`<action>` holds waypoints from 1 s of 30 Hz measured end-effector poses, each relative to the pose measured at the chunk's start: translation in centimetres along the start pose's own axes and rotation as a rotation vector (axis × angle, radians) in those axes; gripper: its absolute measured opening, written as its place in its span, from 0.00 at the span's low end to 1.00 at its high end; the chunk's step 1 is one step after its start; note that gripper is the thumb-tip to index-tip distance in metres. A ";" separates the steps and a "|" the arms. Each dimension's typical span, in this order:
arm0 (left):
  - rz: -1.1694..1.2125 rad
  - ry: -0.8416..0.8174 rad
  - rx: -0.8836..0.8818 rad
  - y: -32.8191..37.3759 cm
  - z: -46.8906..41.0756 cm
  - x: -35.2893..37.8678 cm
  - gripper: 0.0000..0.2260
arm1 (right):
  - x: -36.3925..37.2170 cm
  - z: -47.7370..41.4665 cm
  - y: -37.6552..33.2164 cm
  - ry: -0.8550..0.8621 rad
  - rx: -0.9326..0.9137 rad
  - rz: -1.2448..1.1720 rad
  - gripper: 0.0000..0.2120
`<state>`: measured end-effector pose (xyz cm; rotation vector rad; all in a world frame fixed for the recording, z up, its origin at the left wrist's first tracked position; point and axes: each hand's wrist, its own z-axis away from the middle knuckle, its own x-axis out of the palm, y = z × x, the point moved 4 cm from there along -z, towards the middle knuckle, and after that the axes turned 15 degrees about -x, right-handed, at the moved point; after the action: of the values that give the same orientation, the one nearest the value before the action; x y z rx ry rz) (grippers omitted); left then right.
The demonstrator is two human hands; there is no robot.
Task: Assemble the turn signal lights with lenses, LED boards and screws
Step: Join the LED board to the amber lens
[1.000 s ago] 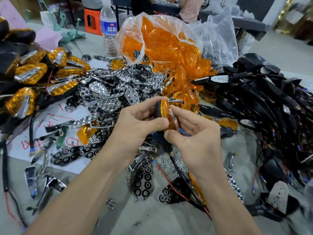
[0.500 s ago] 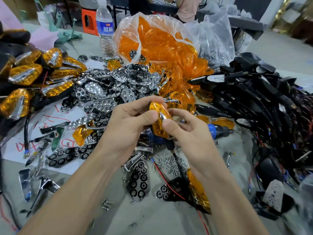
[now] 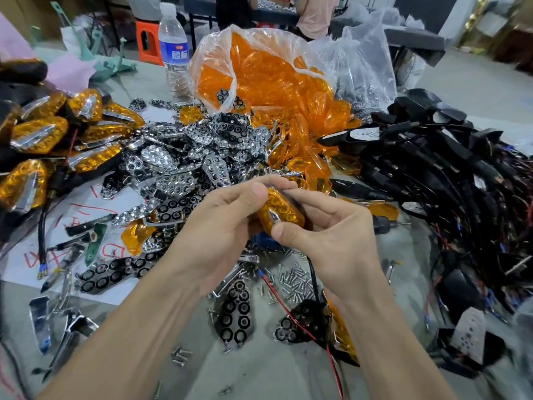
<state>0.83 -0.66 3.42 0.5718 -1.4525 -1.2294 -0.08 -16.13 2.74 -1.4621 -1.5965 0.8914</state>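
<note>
Above a grey table (image 3: pixel 259 370) heaped with parts, both hands pinch one turn signal (image 3: pixel 281 213): left hand (image 3: pixel 219 226) grips its far end, right hand (image 3: pixel 337 238) its near edge.

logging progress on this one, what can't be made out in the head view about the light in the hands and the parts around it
Head view only.
Turn signal light: back and screw holes hidden by the left hand and right hand; whether screws are in cannot be told.
Dark tool: body hidden behind the right hand.
Loose screws: too small for head type.
Black housings, bottom right: blurred.
</note>
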 end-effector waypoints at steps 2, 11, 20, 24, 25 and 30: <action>0.027 -0.001 0.004 0.0 0.0 0.0 0.13 | 0.1 0.0 -0.1 0.019 -0.034 0.023 0.24; 0.108 0.049 0.029 -0.1 -0.1 0.3 0.11 | 0.7 0.3 -0.5 0.009 -0.114 0.216 0.22; -0.071 0.091 0.050 -0.1 -0.3 -0.1 0.13 | 2.2 0.3 -0.8 -0.166 -0.055 0.389 0.10; -0.023 -0.054 0.001 -0.2 -0.1 0.5 0.19 | 1.8 0.2 -1.1 -0.185 -0.038 0.210 0.09; -0.025 -0.067 0.001 -0.2 -0.1 0.6 0.17 | 1.8 0.2 -1.1 -0.191 -0.044 0.196 0.08; -0.065 -0.046 0.044 -0.2 -0.3 0.7 0.08 | 1.3 0.1 -0.7 -0.166 -0.040 0.210 0.08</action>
<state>0.86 -1.47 3.45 0.6286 -1.5130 -1.2709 -0.51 -14.91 3.42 -1.6423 -1.6077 1.1311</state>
